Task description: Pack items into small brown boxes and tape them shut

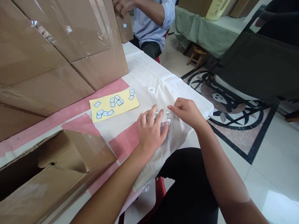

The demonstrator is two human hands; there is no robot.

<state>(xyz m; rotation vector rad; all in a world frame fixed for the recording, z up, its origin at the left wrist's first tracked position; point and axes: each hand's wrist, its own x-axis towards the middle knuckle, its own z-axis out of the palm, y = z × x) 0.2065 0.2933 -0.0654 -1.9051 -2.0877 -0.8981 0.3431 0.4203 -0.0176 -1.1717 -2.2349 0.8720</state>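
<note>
Our left hand (151, 124) is laid over a white device (165, 117), fingers across its top and thumb along its near side, so we have it held against the surface (198, 104). Our right hand (186, 112), just to the right, has its fingers curled in; we cannot tell whether they pinch anything.

The cloth (149, 67) is wrinkled beneath us and the edge runs near the right hand, so a tug on the cloth could make the device slip or tip over. A careless sweep of the left hand could knock the white ring (151, 89) lying beyond it. On the yellow card (118, 110), ahead and left of the left hand, several blue-edged labels (112, 104) overlap, so pulling one could crease or lift its neighbour.

We can read no brand or writing: the labels look blank, as does the small one (125, 25) on a box (126, 35) well beyond our hands.
</note>
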